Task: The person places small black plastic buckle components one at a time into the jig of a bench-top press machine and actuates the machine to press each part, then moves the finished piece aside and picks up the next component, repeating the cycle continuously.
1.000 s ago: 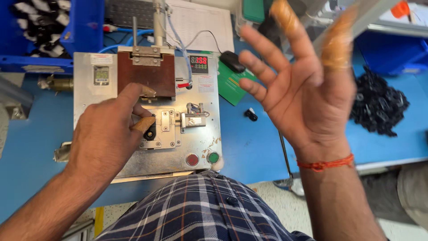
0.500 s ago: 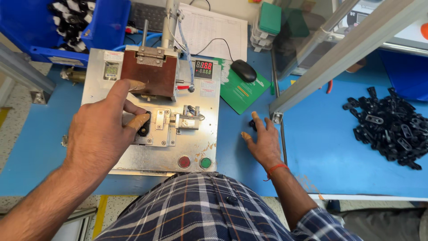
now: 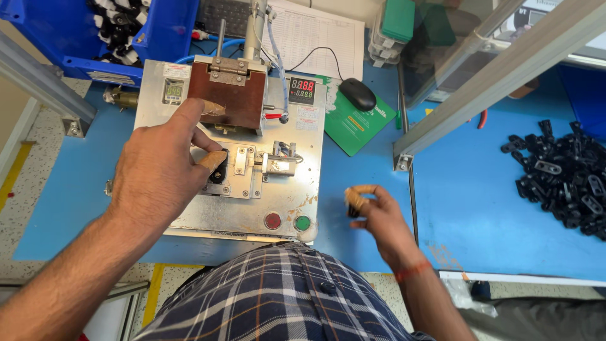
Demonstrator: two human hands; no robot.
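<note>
The tan-capped fingertips (image 3: 355,198) of the right hand (image 3: 379,215) are pinching a small black moulded plastic part (image 3: 352,211) just above the blue table mat (image 3: 372,170), to the right of the press. The part is looking light, rigid and smooth, so a pinch across its narrow sides is probably holding it best; squeezed loosely it could slip from the finger covers.

The left hand (image 3: 158,173) is resting on the bare metal base plate (image 3: 189,218) of the small bench press, its fingers curled with the covered tips pressing at the black piece (image 3: 219,172) seated in the screwed-down steel nest (image 3: 243,173); whether they are gripping it or only steadying it I cannot tell. Above them the brown block of the press head (image 3: 237,95) is standing raised. A red round button (image 3: 273,220) and a green round button (image 3: 302,222) are sitting near the plate's front edge, and a heap of black plastic clips (image 3: 558,183) is lying well apart at the far right.

Compared with half a second ago, the right hand is no longer flat on the mat reaching for the loose piece: it is lifted with the piece between its fingertips, while the left hand is keeping its place at the nest.
</note>
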